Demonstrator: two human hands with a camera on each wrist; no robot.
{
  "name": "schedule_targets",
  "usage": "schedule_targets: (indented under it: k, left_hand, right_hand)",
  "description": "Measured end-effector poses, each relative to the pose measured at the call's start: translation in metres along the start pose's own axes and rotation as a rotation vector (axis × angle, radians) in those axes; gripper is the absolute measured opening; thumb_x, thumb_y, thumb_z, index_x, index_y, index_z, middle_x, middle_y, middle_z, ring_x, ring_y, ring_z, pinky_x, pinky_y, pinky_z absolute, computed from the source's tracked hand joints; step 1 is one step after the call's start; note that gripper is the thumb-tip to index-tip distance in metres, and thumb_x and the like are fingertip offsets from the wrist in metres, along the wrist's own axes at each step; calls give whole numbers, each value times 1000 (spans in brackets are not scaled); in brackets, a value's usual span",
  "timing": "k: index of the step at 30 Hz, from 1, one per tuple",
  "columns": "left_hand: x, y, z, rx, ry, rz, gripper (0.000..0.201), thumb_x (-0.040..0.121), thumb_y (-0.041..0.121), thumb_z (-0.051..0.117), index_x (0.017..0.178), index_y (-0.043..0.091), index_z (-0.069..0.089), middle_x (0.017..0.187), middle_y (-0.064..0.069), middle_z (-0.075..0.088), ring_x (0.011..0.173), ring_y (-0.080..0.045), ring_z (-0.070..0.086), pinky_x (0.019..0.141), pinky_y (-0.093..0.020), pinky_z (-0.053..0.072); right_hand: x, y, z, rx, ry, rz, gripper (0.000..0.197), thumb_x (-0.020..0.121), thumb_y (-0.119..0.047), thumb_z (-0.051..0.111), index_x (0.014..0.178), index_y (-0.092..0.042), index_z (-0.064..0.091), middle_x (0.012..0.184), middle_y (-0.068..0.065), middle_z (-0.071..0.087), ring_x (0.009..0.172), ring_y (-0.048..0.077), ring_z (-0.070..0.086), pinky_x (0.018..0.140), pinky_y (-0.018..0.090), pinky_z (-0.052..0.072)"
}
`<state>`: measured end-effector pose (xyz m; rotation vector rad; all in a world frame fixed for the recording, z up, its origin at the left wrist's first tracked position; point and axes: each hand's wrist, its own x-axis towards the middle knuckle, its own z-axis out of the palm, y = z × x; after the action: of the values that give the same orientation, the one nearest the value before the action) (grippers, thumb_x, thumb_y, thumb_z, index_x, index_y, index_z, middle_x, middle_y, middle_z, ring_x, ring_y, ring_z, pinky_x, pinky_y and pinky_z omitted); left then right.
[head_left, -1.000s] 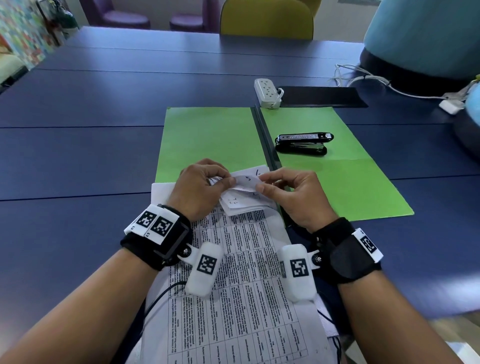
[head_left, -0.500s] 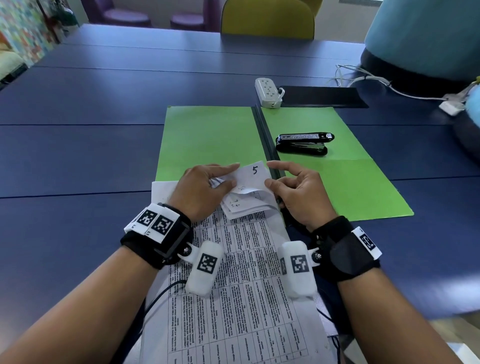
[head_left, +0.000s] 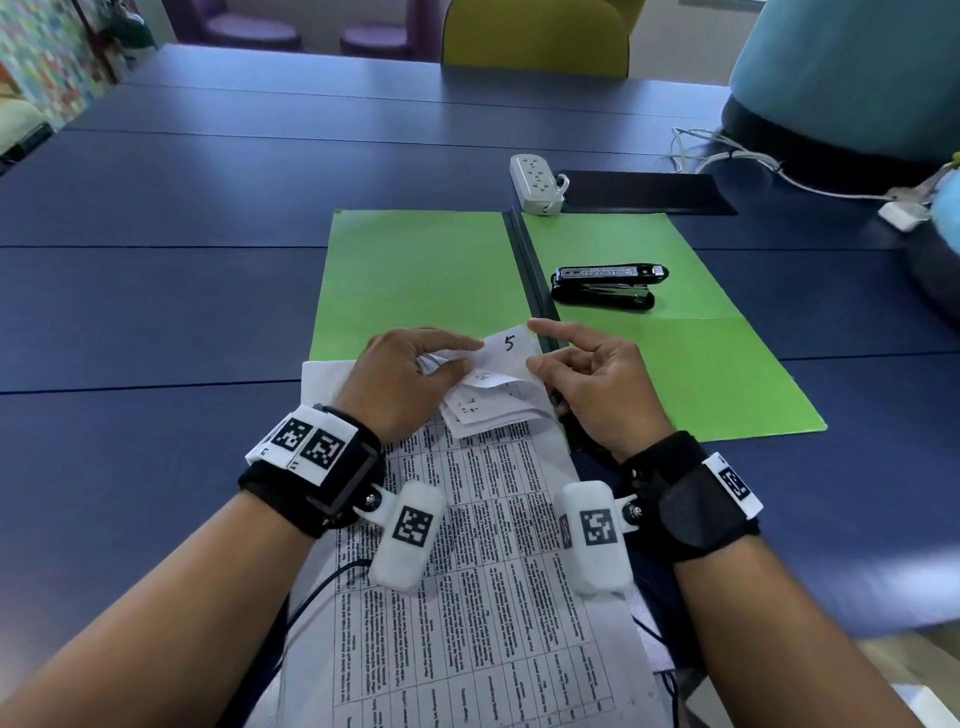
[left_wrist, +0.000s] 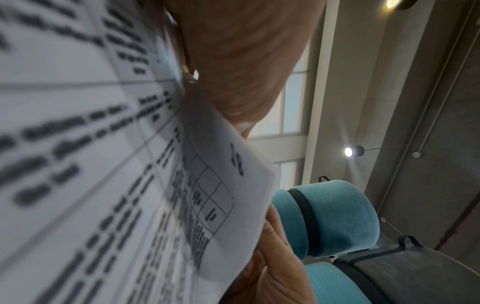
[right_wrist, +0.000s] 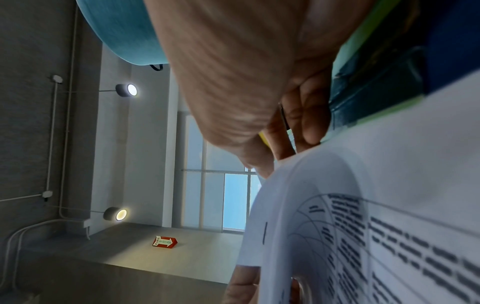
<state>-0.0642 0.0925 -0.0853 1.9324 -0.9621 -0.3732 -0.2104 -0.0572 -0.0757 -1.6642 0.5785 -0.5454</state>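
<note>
Left hand (head_left: 400, 374) and right hand (head_left: 597, 382) pinch, forefingers stretched toward each other

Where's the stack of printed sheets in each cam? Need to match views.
Head: printed sheets, bottom centre, far corners pinched by the left hand and right hand.
Left wrist: fill the left half, blurred.
Right wrist: lower right, one sheet curling up.
Shared landmark: teal cushion, top right in head; lower right in left wrist; top left in right wrist.
</note>
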Motion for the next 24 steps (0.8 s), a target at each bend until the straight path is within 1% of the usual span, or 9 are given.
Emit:
schedule_targets:
  k: [4, 6, 7, 9, 11, 13, 17, 20, 24]
  left_hand:
    - [3, -3, 1, 32, -14, 6, 5, 88, 35, 74, 84, 36, 73, 107, 23, 68, 103, -8, 66, 98, -38, 53]
    - [3, -4, 1, 17, -23, 3, 12, 86, 43, 74, 81, 32, 75, 109, 24, 66, 103, -8, 66, 94, -37, 54]
    - [3, -4, 1, 1, -21, -1, 19, 85, 48, 73, 80, 30, 77, 110, 24, 66, 102, -8, 66, 91, -35, 54]
    - [3, -3, 1, -52, -22, -11, 33, 82, 57, 68, 80, 26, 79, 108, 23, 68, 96, -9, 69, 82, -33, 57]
    - [2, -2, 2, -136, -23, -29, 46, 82, 62, 57, 77, 22, 79, 103, 19, 70, 89, -12, 71, 76, -34, 57]
    - [3, -3, 2, -180, 31, -51, 53, 87, 63, 51, 70, 19, 77, 92, 6, 75, 83, -14, 70, 74, -30, 50]
    - [4, -5, 3, -172, 91, -44, 23, 94, 40, 66, 81, 21, 69, 72, 9, 66, 59, -7, 54, 57, -24, 44]
    - [4, -3, 3, -98, 51, -45, 6, 91, 31, 73, 85, 29, 74, 83, 11, 72, 60, -8, 57, 56, -21, 46]
    - [3, -1, 2, -54, 39, -34, 26, 93, 37, 68, 75, 20, 77, 83, 8, 68, 63, -7, 58, 56, -16, 42]
  right_hand:
    - [0, -1, 1, -2, 1, -10, 25, 86, -18, 75, 108, -30, 69, 81, 28, 69, 60, 22, 49, 54, 29, 45]
    - [0, -3, 2, 27, 8, 1, 21, 84, -35, 73, 102, -24, 71, 81, 36, 63, 59, 22, 49, 51, 28, 44]
    - [0, -3, 2, 42, 16, 12, 22, 84, -38, 70, 98, -21, 72, 76, 32, 64, 57, 20, 51, 49, 25, 45]
    - [1, -2, 1, 26, 28, 21, 15, 89, -31, 69, 93, -17, 72, 69, 23, 65, 54, 18, 53, 47, 24, 46]
    - [0, -1, 0, -47, 19, 4, 10, 90, -25, 71, 88, -15, 73, 69, 29, 60, 54, 22, 49, 50, 27, 44]
    - [-2, -2, -1, -85, -8, -14, 26, 91, -30, 69, 78, -7, 74, 67, 25, 64, 53, 22, 51, 52, 27, 43]
    - [-4, -7, -1, -12, -54, 63, 53, 96, -37, 59, 68, 6, 72, 76, 13, 75, 58, 16, 64, 52, 20, 47]
    - [-3, -2, -1, -123, -12, 1, 34, 91, -26, 69, 71, 1, 73, 64, 14, 69, 52, 14, 54, 51, 24, 43]
    - [-1, 3, -1, -138, -6, -12, 9, 84, -8, 76, 76, -10, 73, 65, 3, 69, 52, 6, 56, 52, 21, 46]
